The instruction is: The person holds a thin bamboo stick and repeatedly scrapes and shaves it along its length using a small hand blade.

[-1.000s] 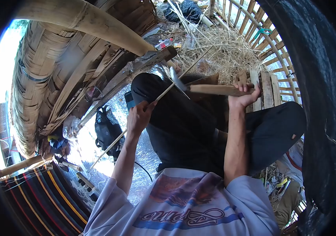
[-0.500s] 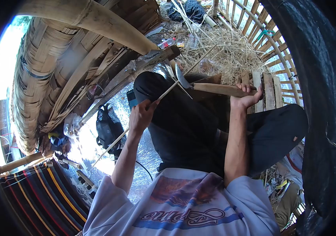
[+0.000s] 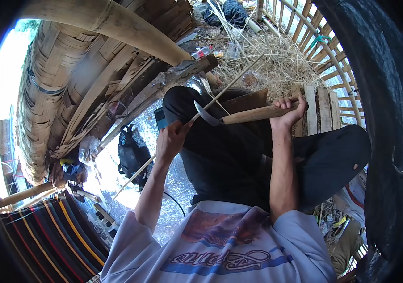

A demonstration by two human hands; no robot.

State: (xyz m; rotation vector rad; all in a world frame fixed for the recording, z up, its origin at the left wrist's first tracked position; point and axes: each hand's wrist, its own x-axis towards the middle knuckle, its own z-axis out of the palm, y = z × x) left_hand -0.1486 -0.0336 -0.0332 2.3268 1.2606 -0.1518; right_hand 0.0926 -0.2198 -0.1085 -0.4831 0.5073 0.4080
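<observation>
A long thin strip of bamboo (image 3: 236,79) runs slantwise from the straw down past my left forearm. My left hand (image 3: 172,137) is closed round it beside my bent knee. In my right hand (image 3: 290,111) is a curved-blade knife (image 3: 253,114), gripped by its long wooden handle. Its blade meets the strip just above my left fingers. A second thin pale sliver lies across the strip near the knee. Behind my left hand a phone-like dark object (image 3: 161,118) is partly hidden.
Woven bamboo panels and a thick bamboo pole (image 3: 130,34) stand at the left. Dry straw (image 3: 277,61) covers the ground ahead, near wooden slats (image 3: 324,108). A black bag (image 3: 130,153) lies on a shiny sheet, and a striped cloth (image 3: 53,236) is at lower left.
My right hand has drawn the knife leftward and down, bringing its blade along the strip closer to my left hand. My left hand keeps its hold with little movement.
</observation>
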